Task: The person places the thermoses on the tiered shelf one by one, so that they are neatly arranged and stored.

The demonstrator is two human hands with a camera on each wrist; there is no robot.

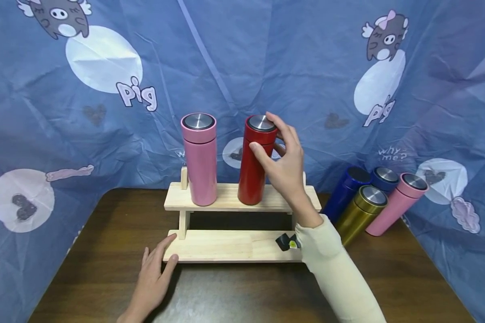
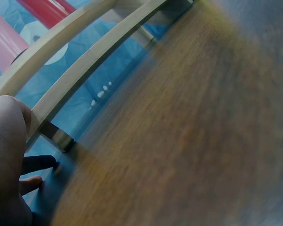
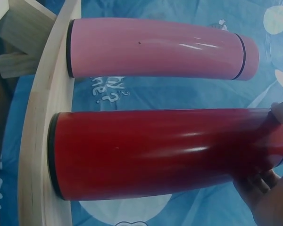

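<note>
A red thermos bottle (image 1: 251,175) stands upright on the upper board of a two-tier wooden rack (image 1: 226,197). My right hand (image 1: 284,166) grips it near the top, thumb on the front and fingers round the far right side of the cap. To its left, with a gap between them, a pink thermos bottle (image 1: 202,170) stands on the same board. In the right wrist view the red bottle's base (image 3: 56,157) is right at the board. My left hand (image 1: 151,278) rests at the left end of the lower board, thumb and fingers spread and touching its edge.
Several more thermos bottles, among them a gold one (image 1: 357,215), a blue one (image 1: 345,188) and a pink one (image 1: 398,204), stand at the right of the brown table (image 1: 117,233). A small black item (image 1: 284,242) lies on the lower board. A blue printed curtain (image 1: 226,58) hangs behind.
</note>
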